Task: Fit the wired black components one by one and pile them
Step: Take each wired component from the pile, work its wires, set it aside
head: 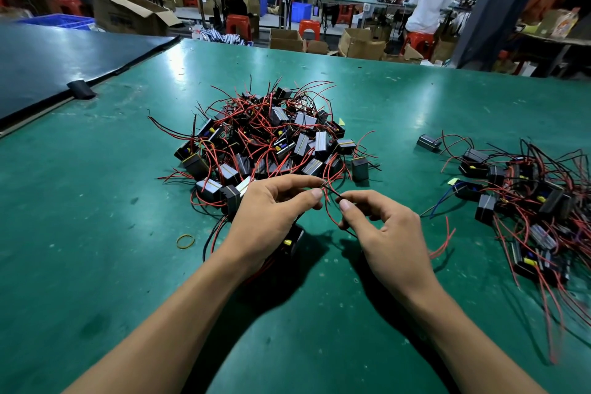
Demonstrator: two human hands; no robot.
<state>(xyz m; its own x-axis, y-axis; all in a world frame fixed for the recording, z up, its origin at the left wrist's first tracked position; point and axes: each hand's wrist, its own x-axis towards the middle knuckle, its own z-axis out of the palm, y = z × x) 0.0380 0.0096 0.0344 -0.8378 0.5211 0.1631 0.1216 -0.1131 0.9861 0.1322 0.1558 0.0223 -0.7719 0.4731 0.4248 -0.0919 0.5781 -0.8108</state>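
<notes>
Fitting step in hand: left hand (271, 217) and right hand (383, 233) each pinch wire ends (329, 191) of black component (293, 245) sitting beneath left palm, near central pile (271, 137); next move likely needs joining them, then piling.

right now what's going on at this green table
A person's left hand and right hand each pinch thin wires, with one black component lying under the left hand. Just beyond them sits a big heap of wired black components on the green table, with a second, looser pile off to the right. A yellow rubber band lies loose to the left.
</notes>
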